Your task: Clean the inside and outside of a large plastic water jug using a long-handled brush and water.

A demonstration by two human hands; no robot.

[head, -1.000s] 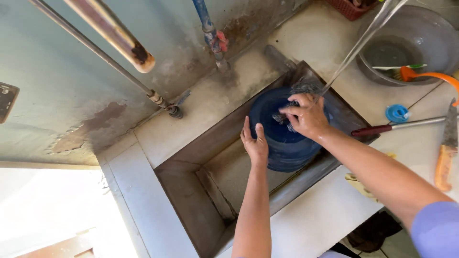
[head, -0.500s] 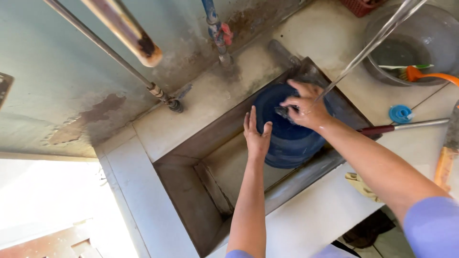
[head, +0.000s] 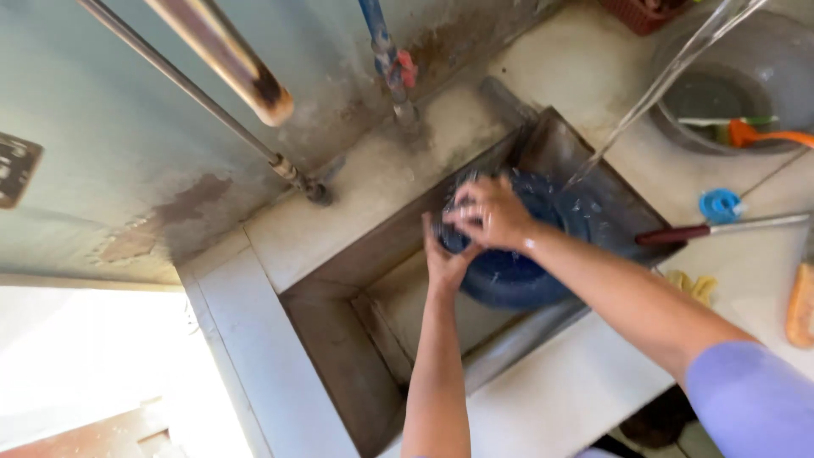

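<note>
A rusty-tipped pipe [head: 222,61] is seen along the wall at the far left, and the sink [head: 339,356] is set into the worktop's middle. Inside it, against the far right corner, a dark blue bowl [head: 517,276] is propped on edge. Its near side is pressed by the left hand [head: 445,259], fingers spread flat. Its rim is gripped by the right hand [head: 490,212], fingers curled together over something blurred. Water is poured onto it from the right. A red-handled tool [head: 721,229] is laid at the sink's right edge.

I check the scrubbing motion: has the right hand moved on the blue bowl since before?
Yes. The right hand slid from the blue bowl's middle toward its rim nearer the tap.
</note>
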